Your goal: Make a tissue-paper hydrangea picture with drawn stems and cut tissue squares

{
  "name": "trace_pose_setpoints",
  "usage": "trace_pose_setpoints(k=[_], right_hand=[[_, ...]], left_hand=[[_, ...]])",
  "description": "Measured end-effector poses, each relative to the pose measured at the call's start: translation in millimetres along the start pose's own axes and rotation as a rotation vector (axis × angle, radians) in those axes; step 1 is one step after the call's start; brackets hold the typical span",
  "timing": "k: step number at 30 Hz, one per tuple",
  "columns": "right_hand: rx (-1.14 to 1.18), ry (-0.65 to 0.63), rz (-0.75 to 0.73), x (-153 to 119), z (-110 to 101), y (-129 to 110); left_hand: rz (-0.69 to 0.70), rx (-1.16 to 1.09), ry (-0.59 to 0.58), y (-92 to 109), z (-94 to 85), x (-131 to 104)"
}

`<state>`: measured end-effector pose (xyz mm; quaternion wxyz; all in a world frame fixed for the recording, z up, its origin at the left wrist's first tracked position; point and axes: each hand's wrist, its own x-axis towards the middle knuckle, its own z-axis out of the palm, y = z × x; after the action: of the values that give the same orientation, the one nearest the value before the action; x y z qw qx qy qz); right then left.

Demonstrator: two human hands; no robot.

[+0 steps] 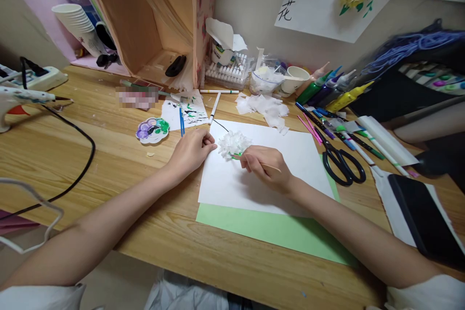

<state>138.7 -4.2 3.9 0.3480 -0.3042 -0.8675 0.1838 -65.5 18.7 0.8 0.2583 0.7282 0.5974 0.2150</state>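
A white sheet of paper (225,186) lies over a green sheet (254,228). Near its top left sits a white ruffled flower (234,144), with green paint along its lower edge. My right hand (267,167) is closed around a thin paintbrush (271,167), whose tip meets the green paint just below the flower. My left hand (194,151) rests at the left edge of the white sheet, fingers curled in; whether anything is under them is hidden. A thin dark line (221,126) runs up and left from the flower.
A flower-shaped paint palette (152,130) and a paint-marked paper (189,110) lie beyond my left hand. Black scissors (343,164), pens and a black phone (423,218) are on the right. Paint bottles (327,87) and white scraps (267,108) stand or lie behind. A black cable (92,150) curves at left.
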Motion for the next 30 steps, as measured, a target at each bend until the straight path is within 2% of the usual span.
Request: trace_pose_setpoints(k=[7,10,16,19,25,30], right_hand=[[-0.02,0.007,0.007,2,3,2],[0.025,0.023,0.057,5,3,2],[0.259,0.101,0.417,18,6,2],[0.322,0.148,0.511,27,6,4],[0.258,0.115,0.545,45,7,7],[0.174,0.022,0.482,55,6,5]], left_hand=[[0.004,0.0,-0.003,1,-0.3,0],[0.006,-0.004,0.0,1,-0.4,-1],[0.004,-0.014,-0.004,-1,0.1,-1],[0.019,-0.012,-0.003,-1,-0.1,-1],[0.003,-0.016,-0.007,2,-0.6,0],[0.003,-0.021,-0.011,0,-0.5,0]])
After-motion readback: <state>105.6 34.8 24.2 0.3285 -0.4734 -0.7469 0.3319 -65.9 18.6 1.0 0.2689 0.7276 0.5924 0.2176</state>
